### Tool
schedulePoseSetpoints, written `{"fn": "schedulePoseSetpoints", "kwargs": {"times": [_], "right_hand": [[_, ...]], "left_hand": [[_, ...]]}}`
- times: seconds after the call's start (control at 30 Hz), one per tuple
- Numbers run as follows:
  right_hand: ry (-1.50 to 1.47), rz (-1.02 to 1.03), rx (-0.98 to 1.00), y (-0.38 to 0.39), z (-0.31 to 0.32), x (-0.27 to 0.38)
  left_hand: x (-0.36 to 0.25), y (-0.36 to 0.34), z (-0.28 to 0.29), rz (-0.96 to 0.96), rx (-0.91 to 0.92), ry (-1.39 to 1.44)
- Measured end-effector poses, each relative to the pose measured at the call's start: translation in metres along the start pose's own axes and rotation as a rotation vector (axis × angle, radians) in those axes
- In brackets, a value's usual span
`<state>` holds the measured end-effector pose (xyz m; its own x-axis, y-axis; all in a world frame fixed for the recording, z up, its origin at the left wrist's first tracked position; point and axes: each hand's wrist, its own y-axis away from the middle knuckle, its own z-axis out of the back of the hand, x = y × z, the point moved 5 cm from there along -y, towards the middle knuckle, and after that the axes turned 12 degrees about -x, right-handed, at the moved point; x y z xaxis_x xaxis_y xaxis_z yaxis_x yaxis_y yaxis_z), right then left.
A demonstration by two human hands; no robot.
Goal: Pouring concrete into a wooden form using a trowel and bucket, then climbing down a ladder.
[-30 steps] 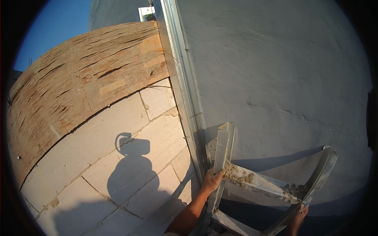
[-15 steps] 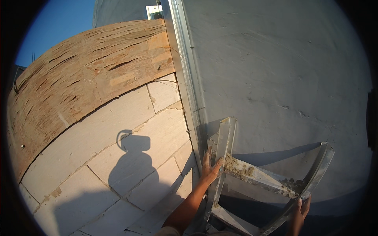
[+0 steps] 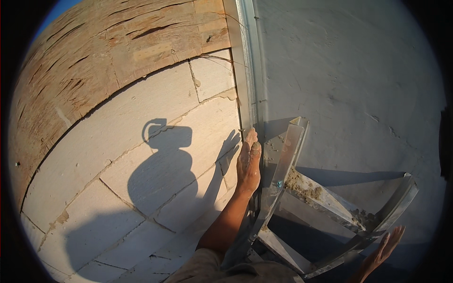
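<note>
A metal ladder (image 3: 325,203) leans on the grey wall, its upper rung crusted with damp mortar. My left hand (image 3: 249,165) is off the ladder, left of its left rail (image 3: 289,155). Its fingers stretch upward along the metal corner profile (image 3: 255,89); whether they touch it I cannot tell. A smear of mortar shows on the thumb. Beside the ladder's right rail (image 3: 396,203), at the lower right, my right hand (image 3: 388,246) is held up with its fingers straight and nothing in it.
Pale blocks with mortar joints form the wall (image 3: 118,174) at the left, under a rough wooden board (image 3: 113,56). My shadow falls across the blocks. Smooth grey plaster (image 3: 349,85) covers the wall at the right. Some thin wire (image 3: 214,57) sticks out by the profile.
Both hands have let go of the ladder's rails. The left moved up toward the metal profile, and the right opened beside its rail. The view has tipped downward and nearer.
</note>
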<state>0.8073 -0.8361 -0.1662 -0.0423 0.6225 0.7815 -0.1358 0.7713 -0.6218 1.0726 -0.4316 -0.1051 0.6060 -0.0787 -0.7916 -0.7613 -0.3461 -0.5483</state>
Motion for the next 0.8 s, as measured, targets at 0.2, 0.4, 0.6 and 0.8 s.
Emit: {"fn": "schedulePoseSetpoints", "kwargs": {"times": [0.2,0.4,0.6,0.8], "right_hand": [[-0.045,-0.384,0.056,0.032,-0.025,-0.056],[-0.054,-0.214,0.143,0.022,-0.021,-0.024],[-0.281,-0.376,0.074,0.012,-0.009,-0.003],[-0.180,-0.209,0.280,0.038,-0.014,-0.013]], "left_hand": [[0.072,0.027,-0.046,0.189,0.284,-0.089],[0.081,0.033,-0.052,0.102,0.373,-0.118],[0.080,0.031,-0.053,0.127,0.375,-0.167],[0.081,0.030,-0.060,0.214,0.454,-0.075]]}}
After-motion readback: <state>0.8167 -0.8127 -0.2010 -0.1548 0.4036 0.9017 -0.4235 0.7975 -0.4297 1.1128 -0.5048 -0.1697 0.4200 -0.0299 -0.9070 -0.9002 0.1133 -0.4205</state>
